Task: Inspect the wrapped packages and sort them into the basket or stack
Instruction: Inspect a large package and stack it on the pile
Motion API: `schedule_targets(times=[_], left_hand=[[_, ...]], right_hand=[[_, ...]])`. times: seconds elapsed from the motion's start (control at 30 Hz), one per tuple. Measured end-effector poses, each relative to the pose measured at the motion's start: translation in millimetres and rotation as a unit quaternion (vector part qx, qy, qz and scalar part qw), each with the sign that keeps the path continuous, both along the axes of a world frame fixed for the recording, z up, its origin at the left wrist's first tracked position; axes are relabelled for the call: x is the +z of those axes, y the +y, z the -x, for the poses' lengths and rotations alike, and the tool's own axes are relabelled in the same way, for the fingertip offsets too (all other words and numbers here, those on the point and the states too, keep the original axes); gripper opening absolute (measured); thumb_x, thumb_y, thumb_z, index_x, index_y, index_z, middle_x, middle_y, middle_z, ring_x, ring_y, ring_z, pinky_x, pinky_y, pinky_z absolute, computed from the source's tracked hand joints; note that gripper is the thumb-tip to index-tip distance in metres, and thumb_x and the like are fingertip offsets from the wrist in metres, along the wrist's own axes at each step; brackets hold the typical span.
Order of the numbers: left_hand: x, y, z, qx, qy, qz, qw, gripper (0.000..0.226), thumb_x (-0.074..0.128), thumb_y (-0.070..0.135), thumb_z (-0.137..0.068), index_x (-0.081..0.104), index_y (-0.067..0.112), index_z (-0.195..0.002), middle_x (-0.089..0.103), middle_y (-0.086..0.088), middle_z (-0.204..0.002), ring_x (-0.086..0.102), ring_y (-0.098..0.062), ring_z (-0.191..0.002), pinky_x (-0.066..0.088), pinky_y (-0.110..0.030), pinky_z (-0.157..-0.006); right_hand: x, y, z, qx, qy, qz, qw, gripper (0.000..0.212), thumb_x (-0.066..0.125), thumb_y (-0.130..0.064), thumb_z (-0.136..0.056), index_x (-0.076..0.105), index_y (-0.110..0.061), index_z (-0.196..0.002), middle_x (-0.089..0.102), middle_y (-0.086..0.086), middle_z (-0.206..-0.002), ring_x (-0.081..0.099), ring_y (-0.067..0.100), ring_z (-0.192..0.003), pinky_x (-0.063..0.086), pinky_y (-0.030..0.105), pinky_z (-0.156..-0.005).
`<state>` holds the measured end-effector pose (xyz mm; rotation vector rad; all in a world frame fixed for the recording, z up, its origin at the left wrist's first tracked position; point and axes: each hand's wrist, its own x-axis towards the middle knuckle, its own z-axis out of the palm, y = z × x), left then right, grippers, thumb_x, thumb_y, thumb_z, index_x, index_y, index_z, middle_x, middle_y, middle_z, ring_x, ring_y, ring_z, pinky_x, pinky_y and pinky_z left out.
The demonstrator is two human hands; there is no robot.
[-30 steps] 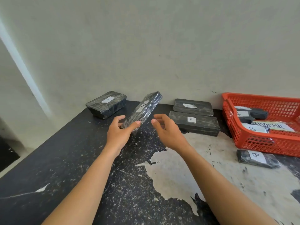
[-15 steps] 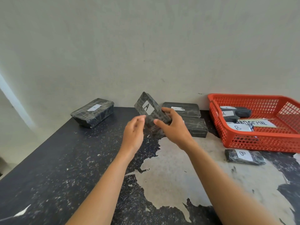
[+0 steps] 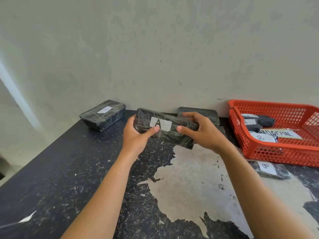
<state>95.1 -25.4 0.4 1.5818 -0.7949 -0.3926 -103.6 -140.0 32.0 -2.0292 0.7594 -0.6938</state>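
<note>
above the table (image 3: 82, 169) at mid-frame, the wrapped package (image 3: 174, 136) marked "a" is held clear of the surface, long axis running left to right and dipping slightly rightward, label facing the camera. each grip is clamped on one end, left hand (image 3: 136, 137) on the left, right hand (image 3: 205, 133) on the right, thumbs on the front face. the stack (image 3: 198, 112) lies just behind, partly hidden so perhaps two high, and the red basket (image 3: 276, 152) sits at frame right, nearer the right hand.

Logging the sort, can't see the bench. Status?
Left hand and right hand both grip the A-labelled package, label facing camera. Red basket at right, path looks clear.
</note>
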Motion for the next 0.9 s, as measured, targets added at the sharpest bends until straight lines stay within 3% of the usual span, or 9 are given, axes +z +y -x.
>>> schedule_targets(times=[0.13,0.23,0.3,0.4,0.5,0.6,0.73,0.9], left_hand=[[-6,-4,9,0.007,-0.024,-0.023,0.999,0.094,0.086,0.062,-0.053,0.05,0.027,-0.132,0.061,0.004,-0.127,0.061,-0.012,-0.113,0.052,-0.04,-0.099],[-12,-5,11,0.013,-0.021,-0.03,0.999,0.098,0.087,0.06,-0.053,0.047,0.025,-0.135,0.059,0.003,-0.13,0.06,-0.015,-0.116,0.051,-0.042,-0.1],[-13,-5,11,0.025,-0.018,-0.03,0.999,0.095,0.089,0.053,-0.054,0.047,0.024,-0.135,0.06,0.002,-0.128,0.06,-0.017,-0.115,0.051,-0.043,-0.1],[-11,-5,10,0.036,-0.028,-0.022,0.999,0.088,0.092,0.042,-0.058,0.049,0.023,-0.133,0.06,0.002,-0.125,0.06,-0.015,-0.112,0.051,-0.038,-0.097],[-6,-2,9,0.038,-0.037,-0.013,0.999,0.079,0.089,0.045,-0.063,0.052,0.025,-0.13,0.06,0.007,-0.124,0.058,-0.01,-0.112,0.049,-0.031,-0.095],[-4,1,3,0.011,-0.021,-0.009,1.0,0.046,0.077,0.045,-0.08,0.057,0.027,-0.118,0.06,0.021,-0.114,0.057,0.002,-0.107,0.045,-0.021,-0.091],[-4,1,-3,0.015,-0.022,0.0,1.0,0.051,0.067,0.045,-0.089,0.059,0.018,-0.132,0.065,0.005,-0.126,0.061,-0.011,-0.115,0.05,-0.039,-0.102],[-6,0,1,0.009,-0.016,0.007,1.0,0.047,0.069,0.045,-0.086,0.063,0.019,-0.125,0.068,0.004,-0.119,0.064,-0.012,-0.109,0.052,-0.035,-0.097]], right_hand=[[0,3,-6,-0.091,0.014,0.058,0.994,0.036,0.075,-0.045,-0.081,0.063,-0.025,-0.108,0.069,-0.011,-0.092,0.068,0.004,-0.08,0.053,0.018,-0.065],[-2,2,-6,-0.108,0.026,0.071,0.991,0.03,0.076,-0.043,-0.081,0.063,-0.025,-0.101,0.068,-0.011,-0.087,0.066,0.004,-0.075,0.049,0.016,-0.06],[-6,2,-8,-0.112,0.031,0.075,0.99,0.034,0.075,-0.044,-0.081,0.064,-0.023,-0.105,0.067,-0.011,-0.089,0.065,0.003,-0.077,0.05,0.016,-0.062],[-10,0,-11,-0.107,0.054,0.085,0.989,0.052,0.072,-0.05,-0.081,0.062,-0.018,-0.12,0.066,-0.005,-0.105,0.065,0.012,-0.092,0.057,0.032,-0.079],[-7,-4,-7,-0.077,0.076,0.1,0.989,0.065,0.07,-0.052,-0.082,0.052,-0.019,-0.135,0.061,-0.002,-0.121,0.061,0.015,-0.106,0.054,0.037,-0.091],[-4,-10,2,-0.05,0.084,0.094,0.991,0.066,0.064,-0.054,-0.087,0.045,-0.022,-0.141,0.059,-0.002,-0.13,0.06,0.016,-0.113,0.052,0.04,-0.096],[0,-13,10,-0.059,0.049,0.08,0.994,0.052,0.055,-0.05,-0.094,0.053,-0.019,-0.136,0.064,-0.002,-0.121,0.063,0.015,-0.107,0.052,0.042,-0.095],[2,-12,9,-0.06,0.051,0.1,0.992,0.026,0.057,-0.039,-0.096,0.062,-0.02,-0.113,0.068,-0.001,-0.096,0.067,0.018,-0.086,0.056,0.045,-0.082]])
